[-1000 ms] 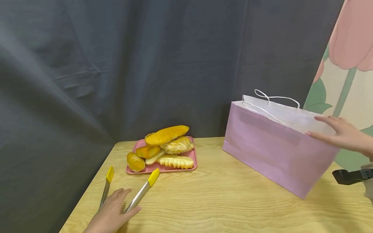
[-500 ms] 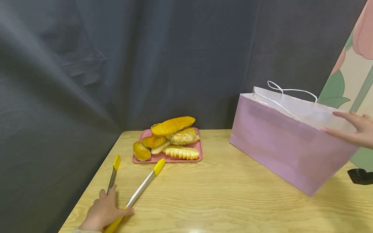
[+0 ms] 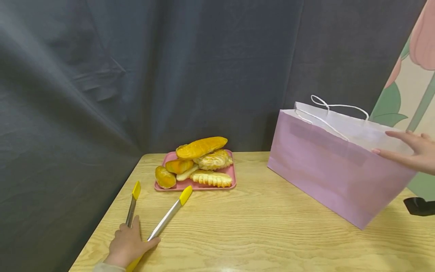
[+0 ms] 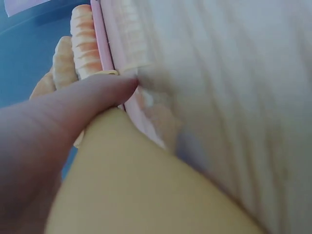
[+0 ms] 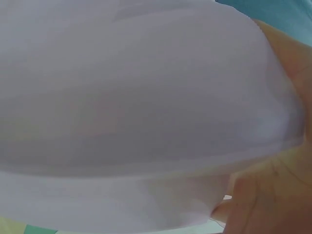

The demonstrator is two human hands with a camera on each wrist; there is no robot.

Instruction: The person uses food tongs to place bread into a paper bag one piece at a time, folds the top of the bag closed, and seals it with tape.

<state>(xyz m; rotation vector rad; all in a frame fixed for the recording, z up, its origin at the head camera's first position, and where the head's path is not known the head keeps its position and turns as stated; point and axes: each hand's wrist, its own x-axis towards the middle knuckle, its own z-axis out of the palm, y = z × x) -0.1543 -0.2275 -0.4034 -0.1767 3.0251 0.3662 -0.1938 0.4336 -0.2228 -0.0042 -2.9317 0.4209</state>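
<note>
A dark curtain (image 3: 217,68) fills the upper and left frame. Below it spreads a wood-grain table (image 3: 265,215). A lilac paper bag (image 3: 326,177) stands on it at the right, its white-lined mouth open. Behind, a wall with painted flowers (image 3: 421,85) shows at the right edge. A pink tray (image 3: 232,172) sits at centre, near the curtain. The yellow-tipped tongs (image 3: 165,220) lie at lower left, arms wide apart. At the right edge, the right hand (image 3: 416,151) touches the bag's mouth, thumb and forefinger straight and spread. At lower left, the left hand (image 3: 127,243) is on the tongs, thumb spread from fingers and crossing the right arm; I cannot tell whether it grips. On the tray, a long loaf (image 3: 202,147) tops other breads (image 3: 210,178). White cord handles (image 3: 340,105) rise from the bag.
</note>
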